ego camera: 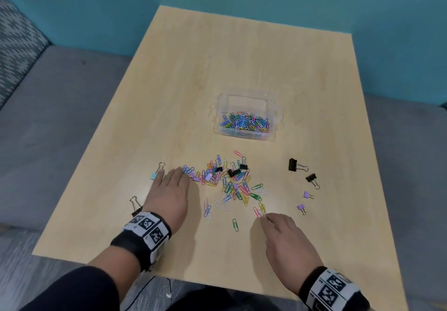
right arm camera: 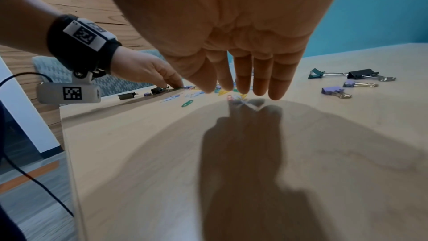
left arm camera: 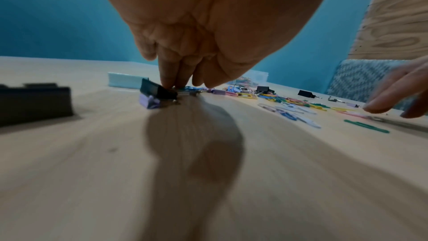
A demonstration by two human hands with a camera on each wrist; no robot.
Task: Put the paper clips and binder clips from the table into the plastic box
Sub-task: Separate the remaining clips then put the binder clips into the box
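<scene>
- Two hands worked over the table (ego camera: 242, 52); the left hand (ego camera: 169, 194) lay with straight fingers together, fingertips (left arm camera: 170, 81) touching clips at the left edge of the loose pile of paper clips (ego camera: 229, 182).
- The right hand (ego camera: 287, 238) hovered with fingers straight and slightly spread beside a pink paper clip (ego camera: 256, 211), holding nothing.
- Black binder clips (ego camera: 296, 165) and purple binder clips (ego camera: 301, 207) lay to the right.
- The plastic box (ego camera: 246, 117), part-filled with clips, stood beyond the pile.
</scene>
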